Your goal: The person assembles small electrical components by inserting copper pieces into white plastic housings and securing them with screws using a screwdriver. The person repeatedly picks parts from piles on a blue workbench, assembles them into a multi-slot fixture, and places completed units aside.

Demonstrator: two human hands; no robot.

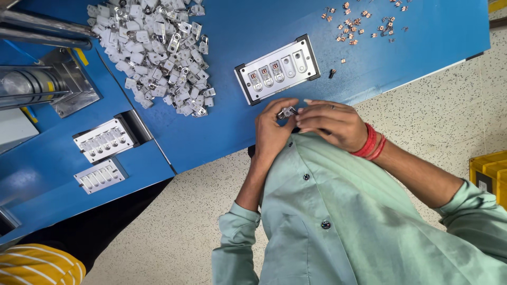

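Observation:
My left hand (272, 132) and my right hand (332, 124) meet at the near edge of the blue table (227, 121), close to my green shirt. Together they pinch a small silver metal part (287, 112) between the fingertips. Red threads circle my right wrist. Just beyond the hands lies a tilted metal fixture plate (310, 58) with several slots. Its three left slots hold parts with copper squares, and the right ones are bare.
A big pile of small silver-white metal parts (153, 53) lies far left. Tiny copper pieces (359, 24) are scattered far right, with one dark bit (331, 73) nearer. Two more slotted plates (104, 140) (100, 176) and a press machine (37, 84) stand left. A yellow crate (488, 171) sits right.

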